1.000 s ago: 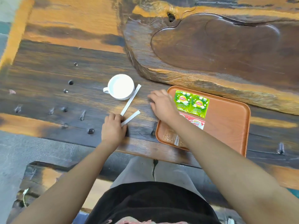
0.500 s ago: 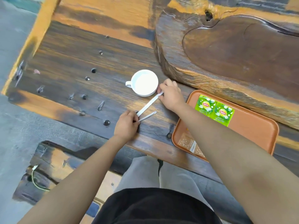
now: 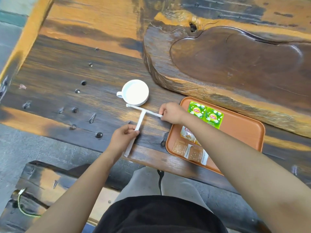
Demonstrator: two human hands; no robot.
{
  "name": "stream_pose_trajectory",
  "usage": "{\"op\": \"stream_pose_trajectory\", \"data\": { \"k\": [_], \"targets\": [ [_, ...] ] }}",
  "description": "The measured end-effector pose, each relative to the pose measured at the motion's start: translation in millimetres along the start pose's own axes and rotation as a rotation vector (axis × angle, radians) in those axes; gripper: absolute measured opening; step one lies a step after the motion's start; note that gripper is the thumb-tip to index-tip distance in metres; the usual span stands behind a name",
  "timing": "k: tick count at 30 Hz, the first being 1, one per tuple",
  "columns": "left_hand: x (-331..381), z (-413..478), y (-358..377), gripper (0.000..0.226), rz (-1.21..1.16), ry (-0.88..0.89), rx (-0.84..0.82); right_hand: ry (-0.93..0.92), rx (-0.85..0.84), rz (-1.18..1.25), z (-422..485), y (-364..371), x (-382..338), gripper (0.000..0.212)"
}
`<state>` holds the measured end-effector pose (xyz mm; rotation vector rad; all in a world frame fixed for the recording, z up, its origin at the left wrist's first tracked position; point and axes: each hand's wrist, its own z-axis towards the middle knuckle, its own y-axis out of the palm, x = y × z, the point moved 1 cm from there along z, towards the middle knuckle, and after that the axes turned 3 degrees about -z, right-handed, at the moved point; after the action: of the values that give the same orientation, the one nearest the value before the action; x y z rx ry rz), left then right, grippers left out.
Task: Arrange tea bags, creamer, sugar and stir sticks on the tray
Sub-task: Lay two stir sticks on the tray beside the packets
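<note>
Head view: rough dark wooden table (image 3: 55, 78) streaked with orange, studded with bolt heads and holes; grey concrete floor at 7 o'clock, a carved live-edge wooden slab (image 3: 235, 64) with a smooth hollowed basin at 1 o'clock. Orange rounded-corner plastic tray (image 3: 244, 132) just below the slab at 3 o'clock, carrying two glossy green tea bag sachets (image 3: 206, 114) side by side, a creamer packet (image 3: 186, 133) partly hidden under the right forearm, and brown sugar packets (image 3: 186, 149) near its front edge. White ceramic cup (image 3: 135, 92), handle toward 9 o'clock, left of the tray.

Against half a second ago: both paper-wrapped stir sticks lifted and turned from lying near-parallel into a T shape. Right hand (image 3: 171, 113) moved from beside the cup toward the tray's left edge.

Left hand (image 3: 123, 137) pinched closed around the upright stir stick (image 3: 138, 125), lower end poking out below the palm. Right hand closed on one end of the crosswise stir stick (image 3: 144, 111), far end touching or just below the cup's base. Both sticks thin, flat, white, off the tray
</note>
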<state>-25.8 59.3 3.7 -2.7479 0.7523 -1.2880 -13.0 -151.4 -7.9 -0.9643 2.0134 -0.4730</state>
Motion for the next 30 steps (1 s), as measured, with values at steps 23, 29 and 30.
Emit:
{"op": "stream_pose_trajectory", "data": {
  "k": [23, 29, 30],
  "targets": [
    [79.3, -23.4, 146.1, 0.01, -0.185, -0.102, -0.388, 0.644, 0.577, 0.809, -181.8, 43.0, 157.8, 0.024],
    [80.0, -32.8, 155.0, 0.008, -0.186, -0.117, -0.359, 0.761, 0.486, 0.65, -180.8, 56.8, 152.0, 0.021],
    [79.8, -33.9, 155.9, 0.008, -0.188, -0.126, -0.355, 0.768, 0.484, 0.621, -182.4, 57.0, 151.3, 0.02]
  ]
}}
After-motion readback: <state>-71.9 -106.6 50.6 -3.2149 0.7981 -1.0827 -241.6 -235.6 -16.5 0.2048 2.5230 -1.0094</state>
